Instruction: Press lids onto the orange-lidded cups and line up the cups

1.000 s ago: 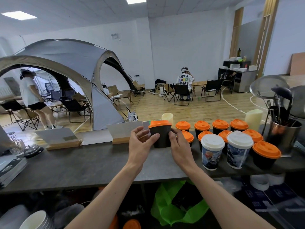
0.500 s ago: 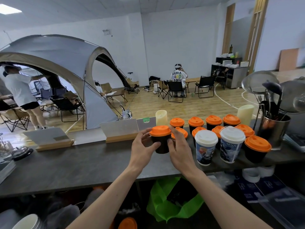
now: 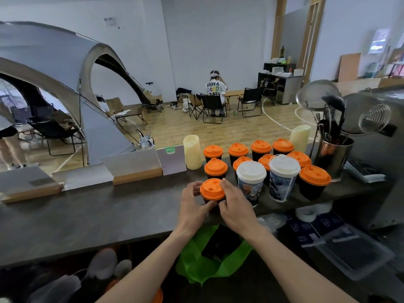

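Dark grey counter (image 3: 91, 219) running across the view, its near edge toward the wearer and its far edge bordering a large room with a wooden floor (image 3: 240, 127). Near the middle of the counter, close to the near edge, stands a black cup with an orange lid (image 3: 212, 189). The left hand (image 3: 193, 205) wraps its fingers round the cup's left side, thumb against the front of the wall below the lid rim; the right hand (image 3: 235, 204) grasps the right side likewise, fingertips reaching the lid's far rim. The lid appears seated on the cup.

Behind and to the right of the held cup, toward the far edge, a group of orange-lidded cups (image 3: 238, 149) stands in two rough rows, with one more (image 3: 314, 181) further right. Two taller printed cups with white lids (image 3: 251, 171) (image 3: 284, 166) stand in front of the group. Two pale cylindrical candles (image 3: 192, 155) (image 3: 300, 138) flank the rows along the far edge. Wooden-based sign holders (image 3: 137, 166) line the far edge to the left. A steel utensil pot (image 3: 332, 156) holding ladles and a mesh strainer sits toward the right end.

Beyond the counter: a grey dome tent (image 3: 54, 73) at left, folding chairs (image 3: 213, 106), a seated person in a white printed shirt (image 3: 215, 88), and white walls. A green bag (image 3: 196, 265) lies below the near edge.
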Demonstrator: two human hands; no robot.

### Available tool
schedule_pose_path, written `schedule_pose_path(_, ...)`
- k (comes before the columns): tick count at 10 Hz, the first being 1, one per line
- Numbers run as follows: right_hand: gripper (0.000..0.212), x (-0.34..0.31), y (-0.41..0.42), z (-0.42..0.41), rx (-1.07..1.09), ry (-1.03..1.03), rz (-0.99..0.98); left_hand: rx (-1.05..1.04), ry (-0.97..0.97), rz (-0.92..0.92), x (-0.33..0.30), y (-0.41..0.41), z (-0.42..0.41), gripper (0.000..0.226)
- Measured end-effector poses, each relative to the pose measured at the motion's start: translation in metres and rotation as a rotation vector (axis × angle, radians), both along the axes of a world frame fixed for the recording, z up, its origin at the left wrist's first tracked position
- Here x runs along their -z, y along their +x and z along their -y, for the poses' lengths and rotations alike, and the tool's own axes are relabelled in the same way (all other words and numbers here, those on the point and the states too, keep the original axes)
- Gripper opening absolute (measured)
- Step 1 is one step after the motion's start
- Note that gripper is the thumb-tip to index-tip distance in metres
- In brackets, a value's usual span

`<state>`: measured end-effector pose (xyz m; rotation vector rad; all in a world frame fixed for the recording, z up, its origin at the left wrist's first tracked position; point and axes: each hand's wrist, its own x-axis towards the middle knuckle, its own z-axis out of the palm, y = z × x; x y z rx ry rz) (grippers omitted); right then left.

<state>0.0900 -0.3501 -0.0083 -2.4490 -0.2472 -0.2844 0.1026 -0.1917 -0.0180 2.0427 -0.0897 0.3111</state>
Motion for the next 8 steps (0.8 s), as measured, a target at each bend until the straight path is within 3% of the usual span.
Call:
schedule_pose_path(1, 0.063, 0.002, 0.001, 0.003, 0.005, -0.063, -0.016, 0.002, 0.067, 0.01, 0.004, 0.001, 0.007, 0.067)
schedule_pose_path(6, 0.081, 0.004, 0.014, 0.012, -0.112, -0.162, -0.165, -0.083, 0.03, -0.012, 0.006, 0.003, 0.026, 0.068)
schedule_pose_path(7, 0.08, 0.0, 0.004, 0.01, -0.065, -0.155, -0.04, -0.08, 0.086, -0.02, 0.007, 0.001, 0.02, 0.074)
schedule_pose_path(8, 0.065, -0.02, -0.005, 0.005, 0.031, -0.111, 0.206, -0.103, 0.183, 0.062, -0.007, 0.001, 0.009, 0.072)
